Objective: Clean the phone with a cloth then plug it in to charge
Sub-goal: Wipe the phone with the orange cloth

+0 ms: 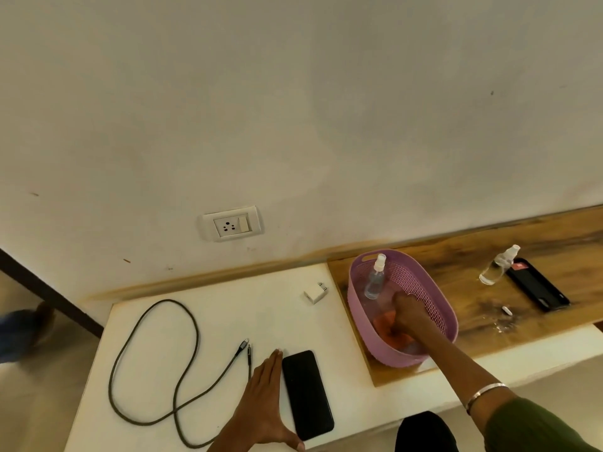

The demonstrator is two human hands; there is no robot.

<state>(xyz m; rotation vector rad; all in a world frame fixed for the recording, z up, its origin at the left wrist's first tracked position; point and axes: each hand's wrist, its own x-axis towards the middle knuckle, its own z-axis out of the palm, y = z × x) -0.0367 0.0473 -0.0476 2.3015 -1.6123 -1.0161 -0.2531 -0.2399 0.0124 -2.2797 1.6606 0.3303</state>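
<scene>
A black phone [307,393] lies face up on the white table [228,314]. My left hand [261,406] rests flat beside its left edge, fingers straight, thumb at the phone's near corner. My right hand [408,316] reaches down into a purple basket [359,308] and grips an orange cloth [393,337] there. A dark charging cable [177,380] lies looped on the table to the left, its two plugs near the phone. A white charger adapter [315,292] sits farther back. A wall socket [232,223] with a switch is above the table.
A spray bottle [375,278] stands inside the basket. On the wooden board [554,249] at the right lie a second spray bottle [497,265], another black phone [538,285] and a small white cap [506,310]. Someone's foot [29,324] shows at the far left.
</scene>
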